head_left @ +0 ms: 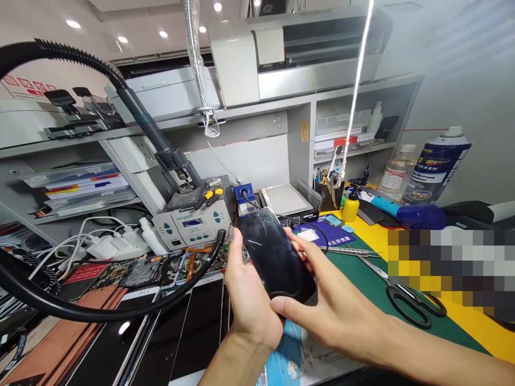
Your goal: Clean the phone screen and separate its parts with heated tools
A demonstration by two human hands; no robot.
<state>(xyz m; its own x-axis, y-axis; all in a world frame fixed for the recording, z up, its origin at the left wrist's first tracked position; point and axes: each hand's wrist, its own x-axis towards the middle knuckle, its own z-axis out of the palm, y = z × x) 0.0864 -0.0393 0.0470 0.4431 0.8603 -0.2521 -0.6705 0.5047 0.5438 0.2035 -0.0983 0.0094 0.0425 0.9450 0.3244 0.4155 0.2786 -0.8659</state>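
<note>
I am watching the left hand [249, 300] curling its fingers around a black phone [276, 254] above the green mat [362, 284]. The right hand [338, 311] is pinching the phone's bottom edge. Behind, a black cup [330, 197] is holding tools, near a clear bottle [398, 172].

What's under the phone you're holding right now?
The left hand cups the phone from below, and the right hand holds its lower edge. Beyond them a green mat and a blue sheet show. The bench directly beneath is covered.
</note>
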